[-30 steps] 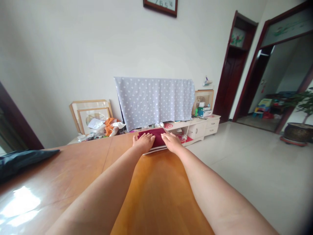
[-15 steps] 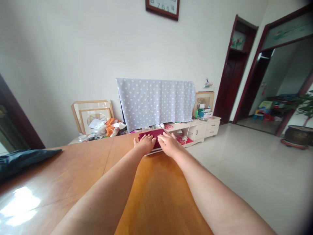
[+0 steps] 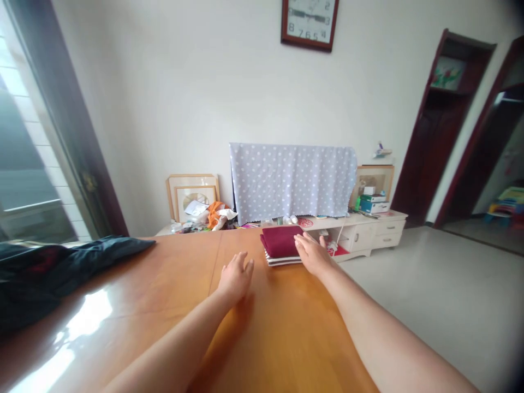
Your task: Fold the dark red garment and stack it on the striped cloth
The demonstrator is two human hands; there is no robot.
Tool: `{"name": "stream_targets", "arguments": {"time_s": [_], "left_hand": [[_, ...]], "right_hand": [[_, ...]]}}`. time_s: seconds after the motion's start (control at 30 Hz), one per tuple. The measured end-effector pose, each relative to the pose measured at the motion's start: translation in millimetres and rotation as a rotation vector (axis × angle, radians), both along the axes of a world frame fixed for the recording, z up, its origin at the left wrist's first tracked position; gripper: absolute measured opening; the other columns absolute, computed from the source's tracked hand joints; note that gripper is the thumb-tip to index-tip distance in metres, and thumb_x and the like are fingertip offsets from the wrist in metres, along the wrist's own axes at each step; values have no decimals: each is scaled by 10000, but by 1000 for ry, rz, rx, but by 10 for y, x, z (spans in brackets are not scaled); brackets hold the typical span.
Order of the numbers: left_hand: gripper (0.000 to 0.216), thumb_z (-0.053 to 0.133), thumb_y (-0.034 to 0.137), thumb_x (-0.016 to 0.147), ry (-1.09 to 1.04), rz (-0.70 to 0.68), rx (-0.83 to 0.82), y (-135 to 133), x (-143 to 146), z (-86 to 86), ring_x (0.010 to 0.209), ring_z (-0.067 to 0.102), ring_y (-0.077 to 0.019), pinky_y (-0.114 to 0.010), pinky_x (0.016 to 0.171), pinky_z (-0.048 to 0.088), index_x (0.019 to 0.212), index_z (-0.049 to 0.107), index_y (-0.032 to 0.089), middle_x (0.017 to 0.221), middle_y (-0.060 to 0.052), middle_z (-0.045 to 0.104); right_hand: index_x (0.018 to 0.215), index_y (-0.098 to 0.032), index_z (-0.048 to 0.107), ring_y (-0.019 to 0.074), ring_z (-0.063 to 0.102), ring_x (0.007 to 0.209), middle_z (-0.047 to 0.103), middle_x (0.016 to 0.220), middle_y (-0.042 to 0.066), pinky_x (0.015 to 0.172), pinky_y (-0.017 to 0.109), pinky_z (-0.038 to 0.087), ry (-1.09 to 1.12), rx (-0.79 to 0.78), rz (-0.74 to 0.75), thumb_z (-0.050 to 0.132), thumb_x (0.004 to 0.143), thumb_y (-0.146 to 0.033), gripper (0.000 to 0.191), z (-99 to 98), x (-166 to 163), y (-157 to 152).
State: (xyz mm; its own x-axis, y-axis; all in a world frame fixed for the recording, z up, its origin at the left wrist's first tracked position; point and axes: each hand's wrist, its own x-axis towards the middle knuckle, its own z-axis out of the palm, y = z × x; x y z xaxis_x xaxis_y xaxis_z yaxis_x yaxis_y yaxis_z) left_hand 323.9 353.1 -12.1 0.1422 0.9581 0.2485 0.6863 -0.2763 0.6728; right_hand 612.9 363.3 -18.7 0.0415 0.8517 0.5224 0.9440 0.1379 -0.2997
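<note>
The red cloth (image 3: 281, 241) sits on a small pile at the table's (image 3: 172, 273) far edge, mid-frame. The right hand (image 3: 313, 255) rests open on it; the left hand (image 3: 235, 277) is open, empty. A push could slide the pile off.

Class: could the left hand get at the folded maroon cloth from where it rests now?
Probably yes. The left hand lies open on the table, and only bare wood separates it from the maroon cloth.

Dark cloth (image 3: 61, 262) on table (image 3: 172, 267); clock (image 3: 310, 22) above.
</note>
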Motion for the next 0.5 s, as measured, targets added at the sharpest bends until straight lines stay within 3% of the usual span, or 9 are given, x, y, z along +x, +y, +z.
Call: {"name": "stream_targets", "arguments": {"time_s": [0.13, 0.27, 0.4, 0.5], "left_hand": [[573, 543, 438, 887, -231, 74, -134, -495, -621, -30, 1316, 565, -303, -395, 1082, 433, 1374, 568, 138, 1414, -176, 603], [618, 556, 451, 857, -293, 120, -195, -867, -1059, -57, 1222, 635, -295, -383, 1032, 483, 1370, 559, 107, 1310, -178, 674], [613, 525, 495, 868, -232, 115, -146, -1061, -1237, -115, 1248, 622, -289, -389, 1025, 493, 1376, 552, 153, 1345, -142, 658], [579, 515, 485, 874, -146, 103, -114, -1105, -1225, -130, 1231, 628, -284, -387, 1034, 482, 1346, 573, 154, 1335, -137, 660]], "right_hand": [[1379, -247, 589, 231, 424, 1434, 583, 1448, 77, 1224, 559, 117, -7, 42, -11, 300, 1051, -383, 458, 7, 6, 64], [1359, -235, 614, 244, 494, 1381, 613, 1411, 85, 1204, 489, 247, 16, 33, -31, 324, 1035, -380, 458, 194, 41, 56], [1358, -246, 624, 266, 615, 1240, 678, 1318, 92, 1075, 405, 437, 118, 14, -136, 339, 1021, -437, 481, 399, 2, -19], [1348, -267, 632, 258, 623, 1229, 689, 1301, 72, 1049, 376, 460, 111, 14, -104, 385, 1006, -442, 456, 460, -210, -81]]}}
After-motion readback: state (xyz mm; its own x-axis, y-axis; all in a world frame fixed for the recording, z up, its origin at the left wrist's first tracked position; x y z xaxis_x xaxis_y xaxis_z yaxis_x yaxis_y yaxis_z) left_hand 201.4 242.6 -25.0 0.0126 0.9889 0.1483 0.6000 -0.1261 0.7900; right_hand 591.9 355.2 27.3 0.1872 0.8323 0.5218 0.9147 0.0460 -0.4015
